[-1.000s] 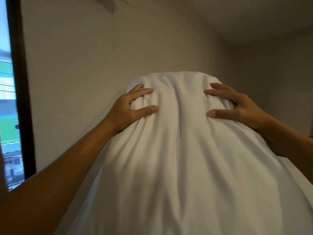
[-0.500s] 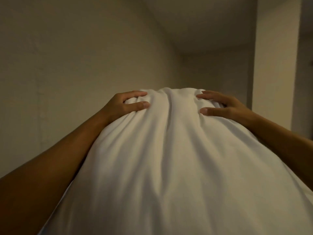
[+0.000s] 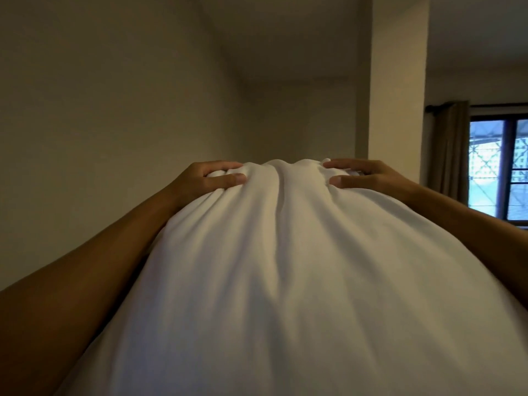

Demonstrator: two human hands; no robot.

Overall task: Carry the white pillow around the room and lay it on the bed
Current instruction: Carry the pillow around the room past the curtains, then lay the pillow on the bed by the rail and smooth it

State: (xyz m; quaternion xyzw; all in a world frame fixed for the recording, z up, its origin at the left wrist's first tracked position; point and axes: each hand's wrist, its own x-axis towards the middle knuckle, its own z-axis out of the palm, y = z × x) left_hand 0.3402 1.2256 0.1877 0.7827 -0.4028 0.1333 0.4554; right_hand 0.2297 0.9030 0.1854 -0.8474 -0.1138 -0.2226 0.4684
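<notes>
- The large, soft white fabric pillow [image 3: 271, 281] is held up in front of the person, filling the lower view; it is not on any bed.
- The left hand [image 3: 205, 181] and right hand [image 3: 368, 178] each have a closed grip on a far top corner of the pillow, fingers pressed into bunched cloth.
- Judged mid-carry: keep both grips even and lower the pillow enough to see the way ahead.
- No bed or floor shows; plain beige walls [image 3: 100, 110], a square pillar [image 3: 397, 81] and a curtained window [image 3: 500, 167] at right.
</notes>
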